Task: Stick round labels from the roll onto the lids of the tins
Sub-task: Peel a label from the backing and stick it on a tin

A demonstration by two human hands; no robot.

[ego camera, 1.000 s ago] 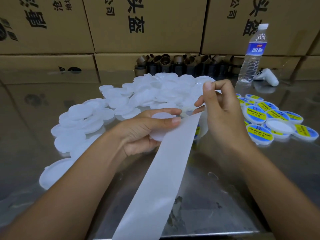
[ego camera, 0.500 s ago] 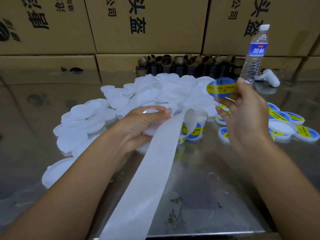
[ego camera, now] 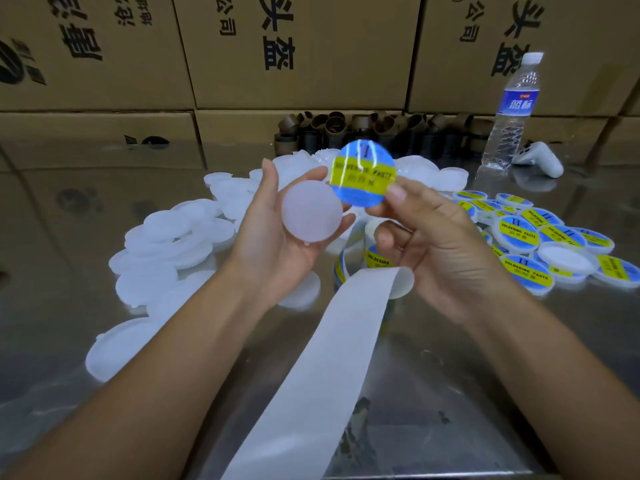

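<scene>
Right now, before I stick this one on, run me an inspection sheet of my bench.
Surface: reflective metal table.
Job's things: blank lid and round label held up, label not yet stuck on; label roll and backing strip below; blank lids piled left, labelled lids right.
Clutter: water bottle, white handheld device, cardboard cores at the back.
Hands: left hand grips the blank lid; right hand pinches the round label.
Cables: nothing seen.
Surroundings: stacked cardboard boxes behind.
</scene>
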